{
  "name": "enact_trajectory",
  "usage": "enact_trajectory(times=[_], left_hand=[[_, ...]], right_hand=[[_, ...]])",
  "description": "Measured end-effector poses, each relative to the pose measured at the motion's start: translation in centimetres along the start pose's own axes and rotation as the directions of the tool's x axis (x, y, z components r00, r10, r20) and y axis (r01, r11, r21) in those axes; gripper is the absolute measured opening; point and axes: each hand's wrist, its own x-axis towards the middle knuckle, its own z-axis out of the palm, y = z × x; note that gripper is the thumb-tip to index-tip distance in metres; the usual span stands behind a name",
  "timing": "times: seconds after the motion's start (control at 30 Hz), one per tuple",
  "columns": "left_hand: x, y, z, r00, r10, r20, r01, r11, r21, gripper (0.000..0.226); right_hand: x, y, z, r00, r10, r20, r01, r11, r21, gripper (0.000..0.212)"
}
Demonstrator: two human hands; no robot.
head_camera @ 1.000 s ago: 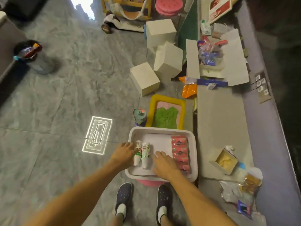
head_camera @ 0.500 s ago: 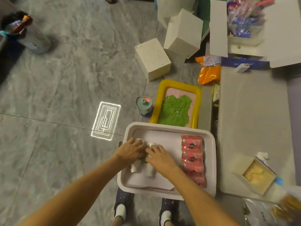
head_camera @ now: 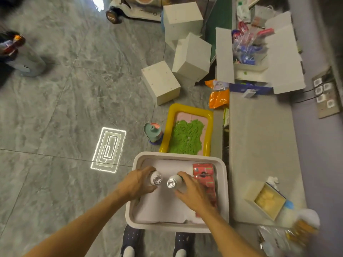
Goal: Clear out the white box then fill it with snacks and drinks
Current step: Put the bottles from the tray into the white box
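1. Down at the lower middle of the view, a white rectangular plastic box (head_camera: 221,191) with rounded corners stands on the grey marbled floor (head_camera: 65,108), just ahead of the person's dark dotted shoes (head_camera: 131,238).
2. Inside it, the left hand (head_camera: 135,183) has its fingers (head_camera: 146,170) wrapped round a small white drink bottle with a silver foil top (head_camera: 156,179), held upright over the box's pale lining.
3. The right hand (head_camera: 193,193) is closed in the same way on a second small white foil-topped bottle (head_camera: 171,182), just beside the first; the two bottles stand close but apart.
4. A row of red snack packets (head_camera: 204,173) lies along the right side of the box, partly under the right hand.
5. Just beyond the box sits a yellow-rimmed tray of green sand (head_camera: 187,138), with a teal and pink cup (head_camera: 153,133) to its left.
6. To the right, a low grey tabletop (head_camera: 259,145) carries an open cardboard carton of wrapped snacks (head_camera: 246,47) at its far end and a small open box of yellow pieces (head_camera: 267,201) at its near end.
7. Three white cubes (head_camera: 191,56) are piled on the floor beyond the tray.
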Motion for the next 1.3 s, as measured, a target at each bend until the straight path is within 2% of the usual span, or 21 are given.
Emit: enact_trajectory(times=[0.1, 0.23, 0.3, 0.47, 0.67, 0.8, 0.93, 1.07, 1.17, 1.3], left_hand=[[-2.0, 3.0, -2.2, 0.990, -0.007, -0.143, -0.024, 0.977, -0.213, 0.059], [-4.8, 8.7, -7.5, 0.962, -0.022, -0.272, -0.080, 0.931, -0.357, 0.050], [-6.4, 11.9, -10.7, 0.950, 0.015, -0.312, -0.134, 0.923, -0.362, 0.046], [-11.0, 19.1, -19.0, 0.918, 0.121, -0.378, -0.270, 0.887, -0.373, 0.039], [-15.2, 24.9, -25.6, 0.860, 0.393, -0.324, -0.467, 0.862, -0.195, 0.041], [-17.3, 28.8, -27.3, 0.811, 0.543, -0.216, -0.577, 0.804, -0.146, 0.046], [-20.1, 34.0, -25.8, 0.732, 0.675, -0.096, -0.680, 0.715, -0.161, 0.049], [-24.6, 39.2, -21.4, 0.626, 0.778, 0.044, -0.754, 0.619, -0.218, 0.058], [-29.5, 42.3, -17.1, 0.530, 0.836, 0.143, -0.797, 0.549, -0.251, 0.057], [-37.0, 45.3, -10.5, 0.411, 0.876, 0.252, -0.828, 0.474, -0.298, 0.053]], right_hand=[[-2.3, -4.3, -3.4, 0.970, 0.149, -0.194, -0.110, 0.974, 0.199, 0.041], [-4.5, -10.1, -7.5, 0.909, 0.215, -0.358, -0.077, 0.929, 0.363, 0.040], [-5.6, -12.9, -9.7, 0.895, 0.243, -0.374, -0.050, 0.888, 0.458, 0.043], [-10.4, -19.7, -15.8, 0.853, 0.237, -0.464, 0.036, 0.862, 0.506, 0.052], [-18.5, -25.6, -20.5, 0.719, 0.252, -0.648, 0.078, 0.897, 0.436, 0.046], [-25.0, -28.0, -21.1, 0.571, 0.304, -0.763, 0.052, 0.914, 0.403, 0.047], [-32.2, -29.2, -20.3, 0.394, 0.439, -0.807, 0.041, 0.869, 0.493, 0.045], [-40.9, -29.5, -18.4, 0.213, 0.532, -0.820, 0.003, 0.839, 0.544, 0.041], [-48.4, -29.9, -16.0, 0.070, 0.566, -0.821, -0.019, 0.824, 0.566, 0.050], [-59.2, -31.1, -11.3, -0.133, 0.595, -0.793, -0.074, 0.792, 0.606, 0.043]])
